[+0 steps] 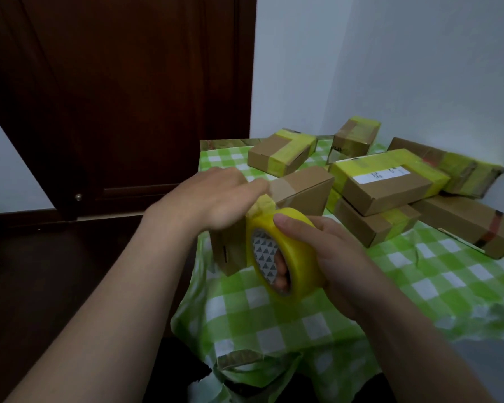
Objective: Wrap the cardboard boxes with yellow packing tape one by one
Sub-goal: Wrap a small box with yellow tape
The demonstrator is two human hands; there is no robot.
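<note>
- Tape is going onto one plain box right now. It looks like the very start of its first band.
- The left hand lies on top of the box. Its fingers are stretched out flat and press down, not curled round anything. It is a bit blurry.
- The right hand grips the roll, with the thumb on the yellow outside and the fingers poked through the hole. The roll is just in front of the box, touching its near top edge.
- A short, wrinkled strip runs from the roll up onto the box, beside the left hand.
- Behind the box and to its right sits a pile of boxes with yellow bands on them. Under the box is a green checked cloth.
- Next, I think, the roll must be pulled out and round the box while the left hand holds the end down. The tape needs to go on flat, or it may bunch up more.
</note>
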